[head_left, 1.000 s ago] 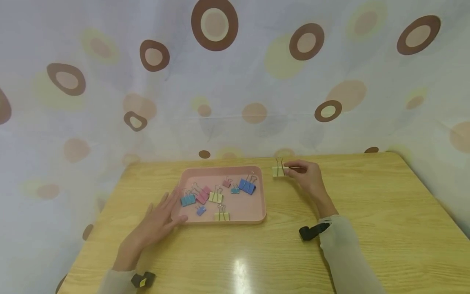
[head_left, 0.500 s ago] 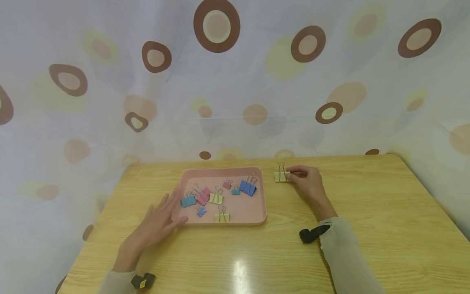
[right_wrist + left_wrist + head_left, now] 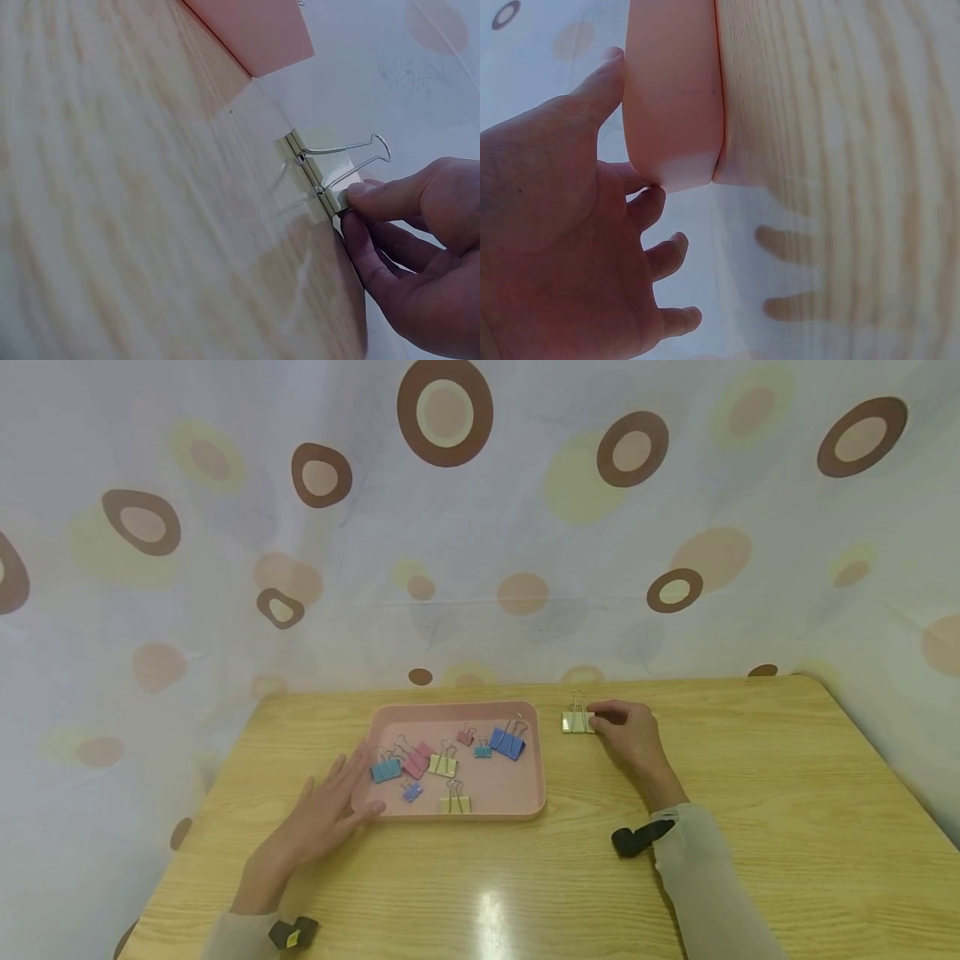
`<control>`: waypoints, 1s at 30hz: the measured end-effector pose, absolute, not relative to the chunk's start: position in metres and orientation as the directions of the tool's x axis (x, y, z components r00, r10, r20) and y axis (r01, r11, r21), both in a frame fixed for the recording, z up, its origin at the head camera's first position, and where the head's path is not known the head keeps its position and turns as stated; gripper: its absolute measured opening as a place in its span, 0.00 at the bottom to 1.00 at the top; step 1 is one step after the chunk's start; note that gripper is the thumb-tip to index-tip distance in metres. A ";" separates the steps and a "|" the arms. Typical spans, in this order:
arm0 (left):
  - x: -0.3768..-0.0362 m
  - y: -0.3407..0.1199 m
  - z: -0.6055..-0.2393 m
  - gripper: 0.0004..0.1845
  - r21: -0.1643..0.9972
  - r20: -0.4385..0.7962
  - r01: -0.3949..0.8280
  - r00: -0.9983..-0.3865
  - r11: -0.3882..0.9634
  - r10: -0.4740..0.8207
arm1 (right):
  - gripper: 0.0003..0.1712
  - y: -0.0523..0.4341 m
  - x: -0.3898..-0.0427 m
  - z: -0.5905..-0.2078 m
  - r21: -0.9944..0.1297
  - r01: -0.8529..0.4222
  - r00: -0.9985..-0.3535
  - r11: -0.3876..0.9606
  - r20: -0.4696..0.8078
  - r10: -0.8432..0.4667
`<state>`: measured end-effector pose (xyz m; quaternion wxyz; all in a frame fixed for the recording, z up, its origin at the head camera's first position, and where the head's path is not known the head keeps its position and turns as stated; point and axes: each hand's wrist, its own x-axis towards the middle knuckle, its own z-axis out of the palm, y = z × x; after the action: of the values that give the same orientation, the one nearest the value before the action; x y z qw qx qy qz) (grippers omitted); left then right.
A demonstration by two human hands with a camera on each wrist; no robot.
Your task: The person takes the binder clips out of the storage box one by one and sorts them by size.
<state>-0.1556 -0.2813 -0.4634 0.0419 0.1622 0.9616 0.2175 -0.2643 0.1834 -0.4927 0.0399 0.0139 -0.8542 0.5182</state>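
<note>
To the right of the pink tray [image 3: 491, 793], a large pale yellow-green binder clip [image 3: 572, 723] stands with its wire handles up. My right hand [image 3: 633, 739] pinches the clip's right end between thumb and fingers. In the right wrist view the spine of this binder clip [image 3: 334, 176] is right at the wooden tabletop. My left hand [image 3: 318, 818] lies along the tray's left side, fingers spread, thumb near the front left corner. The left wrist view has the fingertips of the left hand [image 3: 570, 225] at the outer wall of the tray [image 3: 675, 90].
Inside the tray are several binder clips: a large blue clip [image 3: 507, 742], a teal clip [image 3: 386, 769], a pink clip [image 3: 415, 764], a yellow clip [image 3: 455, 805] and smaller ones. A patterned cloth [image 3: 450, 543] hangs behind the wooden table [image 3: 420, 893].
My right hand has lowered the yellow-green binder clip to the tabletop and shifted it slightly toward me. The left hand has stayed at the tray.
</note>
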 end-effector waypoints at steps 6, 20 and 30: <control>-0.156 -0.281 -0.462 0.44 0.428 0.000 0.297 -0.945 0.854 0.328 | 0.16 0.182 -0.263 -0.491 -0.893 -0.066 -0.997 0.446 0.081 0.015; -0.155 -0.280 -0.464 0.44 0.434 0.002 0.293 -0.946 0.852 0.325 | 0.19 0.180 -0.250 -0.468 -0.893 -0.178 -0.982 0.413 0.190 -0.012; -0.155 -0.281 -0.465 0.45 0.423 0.003 0.299 -0.945 0.855 0.328 | 0.20 0.162 -0.240 -0.467 -0.878 -0.265 -0.964 0.397 0.239 -0.116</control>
<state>-0.1555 -0.2805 -0.4651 0.0345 0.1629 0.9625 0.2141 -0.2398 0.1620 -0.4669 0.0697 0.1144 -0.8330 0.5369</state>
